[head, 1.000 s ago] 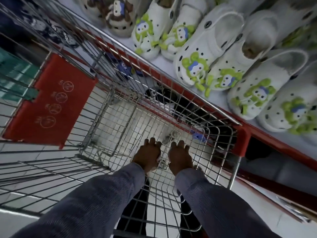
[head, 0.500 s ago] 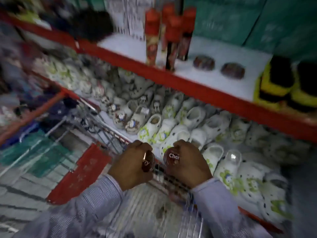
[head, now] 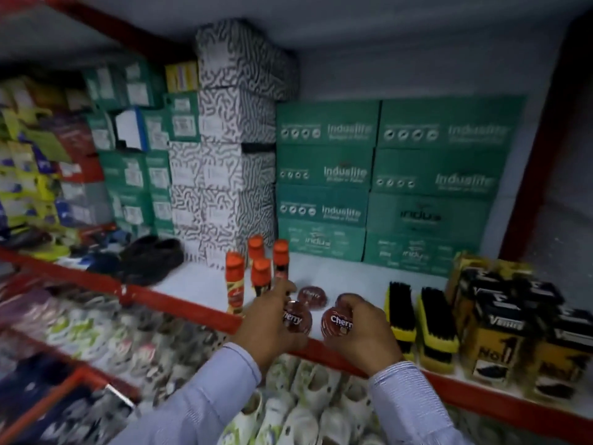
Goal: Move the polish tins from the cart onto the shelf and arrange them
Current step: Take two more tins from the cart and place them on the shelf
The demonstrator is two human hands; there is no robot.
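Observation:
My left hand (head: 268,319) holds a round dark red polish tin (head: 298,317) marked "Cherry", just above the front of the white shelf (head: 195,285). A second matching tin (head: 337,322) is gripped by my right hand (head: 365,332), close beside the first. Two more tins lie flat on the shelf behind them: one (head: 312,296) in plain sight, the other (head: 348,297) mostly hidden by my right fingers. The cart is out of view.
Several orange-capped polish bottles (head: 256,271) stand just left of the tins. Shoe brushes (head: 420,319) and yellow-black boxes (head: 500,329) fill the shelf's right. Green and patterned shoe boxes (head: 324,178) are stacked behind. White clogs (head: 288,409) sit on the lower shelf.
Both hands went from the cart's bottom to the shelf, each carrying a tin. The view swung up from the cart to the shelf.

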